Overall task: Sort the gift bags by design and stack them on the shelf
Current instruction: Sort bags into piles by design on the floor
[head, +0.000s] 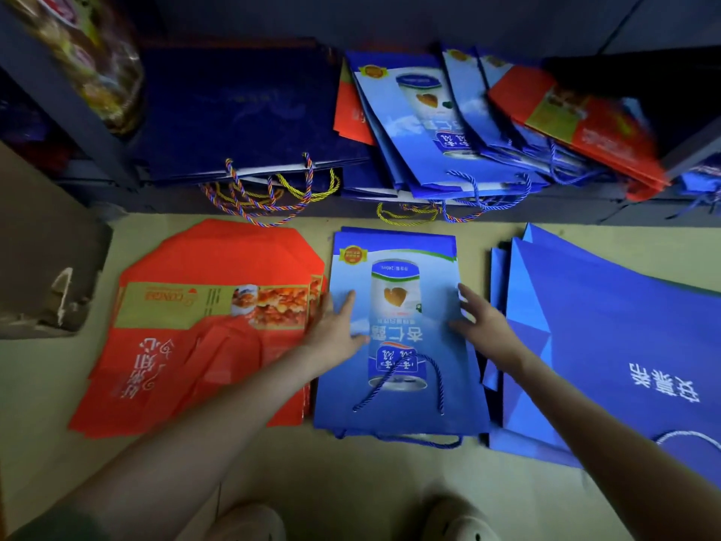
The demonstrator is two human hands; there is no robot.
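On the floor lie three piles of flat gift bags: red bags with a food picture (pixel 203 329) at the left, blue bags with a can picture (pixel 398 404) in the middle, plain blue bags with white writing (pixel 608 337) at the right. My left hand (pixel 337 326) lies with straight fingers on the left edge of the can-picture pile. My right hand (pixel 482 326) lies the same way on its right edge. On the low shelf behind are dark navy bags (pixel 242 111), more can-picture bags (pixel 421 123) fanned loosely, and a red bag (pixel 585 126) on top at the right.
A dark shelf post (pixel 66 99) rises at the left with a plastic-wrapped package (pixel 93 60) above it. A brown cardboard box (pixel 43 267) stands on the floor at the far left. Rope handles (pixel 269 193) hang over the shelf's front edge. My shoes (pixel 460 521) show at the bottom.
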